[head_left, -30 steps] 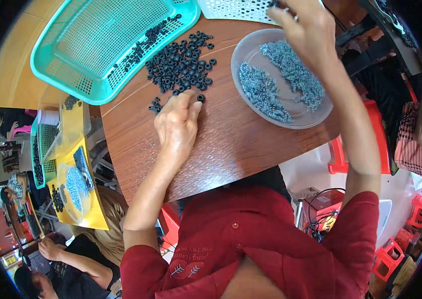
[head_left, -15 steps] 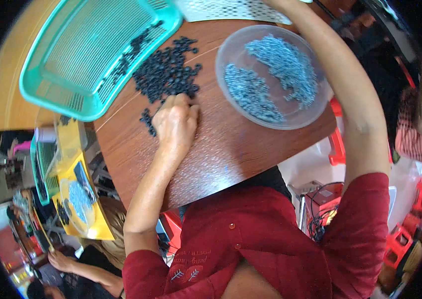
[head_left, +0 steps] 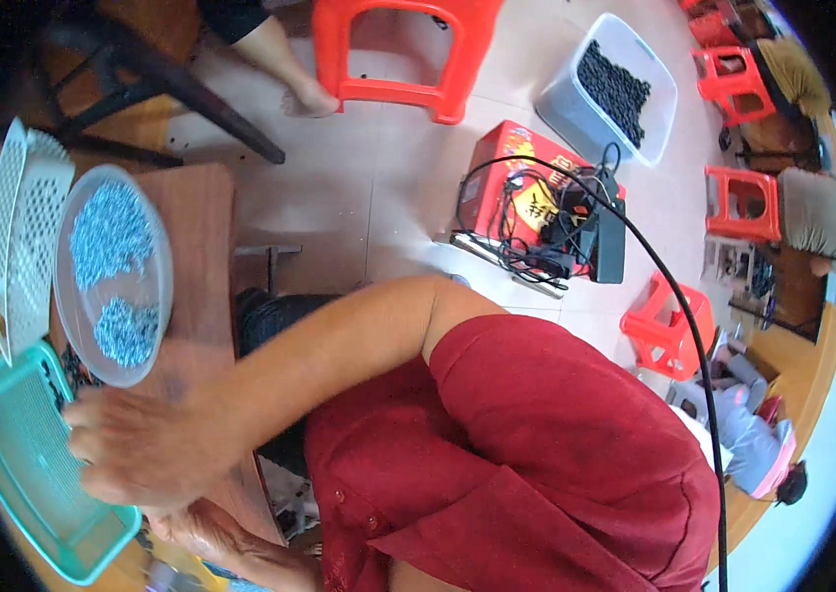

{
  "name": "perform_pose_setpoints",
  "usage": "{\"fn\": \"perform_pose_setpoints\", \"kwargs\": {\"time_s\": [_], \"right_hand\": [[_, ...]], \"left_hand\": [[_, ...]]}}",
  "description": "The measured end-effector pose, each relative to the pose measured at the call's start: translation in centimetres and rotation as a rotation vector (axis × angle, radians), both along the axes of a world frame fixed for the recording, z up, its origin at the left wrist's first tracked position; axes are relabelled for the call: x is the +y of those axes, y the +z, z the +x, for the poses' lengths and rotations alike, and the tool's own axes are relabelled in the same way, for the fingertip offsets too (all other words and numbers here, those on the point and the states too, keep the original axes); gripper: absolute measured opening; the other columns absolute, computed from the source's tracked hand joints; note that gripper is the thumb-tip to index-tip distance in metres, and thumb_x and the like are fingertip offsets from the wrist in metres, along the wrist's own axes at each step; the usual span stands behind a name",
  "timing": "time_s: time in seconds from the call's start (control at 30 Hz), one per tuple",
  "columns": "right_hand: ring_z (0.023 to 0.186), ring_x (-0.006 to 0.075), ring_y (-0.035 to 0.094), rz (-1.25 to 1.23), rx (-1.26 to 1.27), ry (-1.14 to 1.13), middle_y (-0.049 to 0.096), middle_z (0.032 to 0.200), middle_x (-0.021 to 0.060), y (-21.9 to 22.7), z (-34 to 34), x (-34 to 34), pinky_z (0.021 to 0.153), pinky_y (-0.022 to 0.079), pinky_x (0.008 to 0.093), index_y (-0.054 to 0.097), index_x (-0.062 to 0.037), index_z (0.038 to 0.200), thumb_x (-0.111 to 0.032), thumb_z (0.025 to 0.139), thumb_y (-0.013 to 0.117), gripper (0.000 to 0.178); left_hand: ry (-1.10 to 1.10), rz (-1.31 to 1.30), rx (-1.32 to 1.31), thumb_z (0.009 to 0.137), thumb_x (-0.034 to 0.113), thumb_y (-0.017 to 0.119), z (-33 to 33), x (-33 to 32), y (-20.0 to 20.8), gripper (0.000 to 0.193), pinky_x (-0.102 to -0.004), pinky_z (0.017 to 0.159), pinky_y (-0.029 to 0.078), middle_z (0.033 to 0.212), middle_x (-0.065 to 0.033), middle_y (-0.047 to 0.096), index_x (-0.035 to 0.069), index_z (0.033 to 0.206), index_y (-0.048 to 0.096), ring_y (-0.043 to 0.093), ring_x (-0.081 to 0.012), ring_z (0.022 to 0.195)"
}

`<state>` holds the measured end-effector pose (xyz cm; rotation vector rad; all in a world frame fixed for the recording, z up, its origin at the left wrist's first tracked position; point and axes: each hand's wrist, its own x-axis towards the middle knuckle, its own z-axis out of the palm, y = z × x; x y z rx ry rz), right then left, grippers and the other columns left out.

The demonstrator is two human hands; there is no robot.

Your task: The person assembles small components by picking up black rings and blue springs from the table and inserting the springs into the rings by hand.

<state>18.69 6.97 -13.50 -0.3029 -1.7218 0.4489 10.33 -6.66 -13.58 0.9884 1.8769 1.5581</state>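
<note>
From my remote seat I cannot tell whether the right hand [head_left: 146, 449] has anything pinched: its fingers bend, blurred, with the back turned up to me. Its forearm slants in from the right, elbow bent, out of a soft, creased red sleeve [head_left: 546, 395]. Just below, the left hand [head_left: 203, 533] shows only partly behind the right, and I cannot read its grip either. The right fingers overlap the basket [head_left: 28, 454], teal plastic mesh with rounded corners. Small black pieces [head_left: 74, 370] lie just above the knuckles, beside the bowl [head_left: 82, 316], round and translucent, with two rough-textured heaps of blue pieces [head_left: 110, 237]. Farther up stands a stiff, pale, perforated tray [head_left: 31, 242]. Above the right wrist I see the smooth brown table [head_left: 196, 217]. Well off to the upper right sit a red box [head_left: 497, 158] with tangled cable [head_left: 546, 261] and a translucent tub [head_left: 561, 113].
</note>
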Motion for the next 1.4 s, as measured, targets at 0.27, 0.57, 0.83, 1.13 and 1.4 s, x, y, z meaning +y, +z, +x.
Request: {"fn": "perform_pose_setpoints", "kwargs": {"time_s": [0.27,0.57,0.83,1.13,1.4], "right_hand": [[0.074,0.0222,0.044,-0.109,0.19,0.078,0.049,0.067,0.0048,-2.2,6.5,-3.0,0.064,0.035,0.0372,0.056,-0.0069,0.06,-0.026,0.065,0.06,0.02],[0.076,0.0189,0.042,-0.155,0.199,0.064,0.052,0.071,0.0067,-2.4,9.6,-2.9,0.067,0.036,0.0366,0.062,-0.0007,0.071,-0.016,0.075,0.064,0.016],[0.073,0.0185,0.04,-0.192,0.309,0.101,0.047,0.069,0.0045,-2.8,10.1,-2.9,0.064,0.036,0.0353,0.058,-0.0031,0.068,-0.016,0.07,0.067,0.016],[0.068,0.0204,0.043,-0.119,0.41,-0.053,0.044,0.065,0.004,-3.1,10.3,-3.1,0.064,0.035,0.035,0.052,-0.0061,0.061,-0.016,0.061,0.063,0.015],[0.074,0.0197,0.041,-0.198,0.345,0.041,0.045,0.071,0.0044,-3.4,11.2,-3.3,0.063,0.035,0.0358,0.054,-0.0067,0.066,-0.017,0.064,0.069,0.018]], "left_hand": [[-0.027,0.042,0.116,0.084,0.001,0.056,5.5,2.0,1.7,0.016,-0.0282,0.084,0.041,0.097,-0.0064,0.055,-0.004,0.099,0.057,0.053,-0.016,0.093],[-0.126,0.024,0.13,0.087,0.002,0.054,10.9,3.6,4.0,0.026,-0.0281,0.086,0.042,0.101,-0.0105,0.054,-0.008,0.111,0.051,0.054,-0.0169,0.096],[-0.218,-0.037,-0.096,0.091,0.018,0.056,9.8,2.7,4.1,0.039,-0.0334,0.092,0.041,0.114,-0.011,0.053,-0.007,0.119,0.048,0.051,-0.0188,0.108],[-0.289,-0.08,-0.359,0.088,0.022,0.061,8.6,1.8,4.0,0.048,-0.0338,0.094,0.041,0.118,-0.0082,0.052,-0.005,0.125,0.045,0.05,-0.0188,0.109],[-0.33,-0.049,-0.402,0.09,0.018,0.059,8.2,2.2,3.8,0.043,-0.0338,0.094,0.041,0.117,-0.0087,0.052,-0.004,0.124,0.045,0.049,-0.0178,0.108]]}}
